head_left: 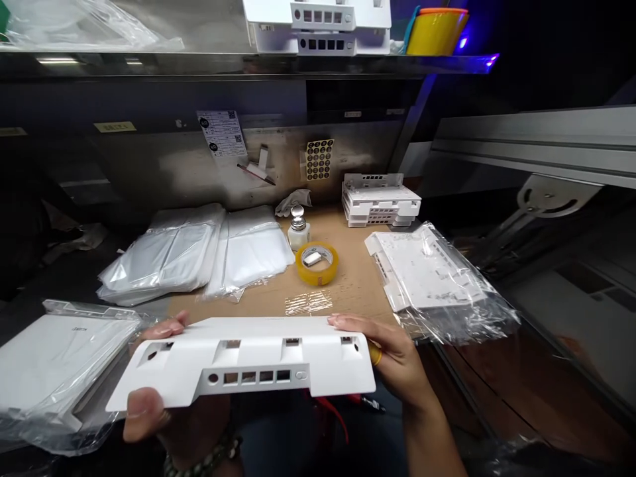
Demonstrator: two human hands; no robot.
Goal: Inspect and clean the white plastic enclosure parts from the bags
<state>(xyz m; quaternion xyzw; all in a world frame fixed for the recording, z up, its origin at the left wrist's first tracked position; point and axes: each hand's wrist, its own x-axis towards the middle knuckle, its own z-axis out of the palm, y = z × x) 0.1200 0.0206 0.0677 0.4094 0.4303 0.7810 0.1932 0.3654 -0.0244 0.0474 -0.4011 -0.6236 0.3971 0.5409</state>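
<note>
I hold a white plastic housing panel flat in front of me, its edge with several square port cut-outs facing me. My left hand grips its left end, thumb underneath near the corner and fingertips over the far edge. My right hand grips the right end, fingers on the far edge; a yellow cot covers one finger. The panel hovers above the near edge of the cardboard-covered bench.
A bagged white panel lies right of me, another bagged unit to the left. Empty plastic bags, a yellow tape roll, a small dispenser bottle and stacked white housings sit further back. A shelf runs overhead.
</note>
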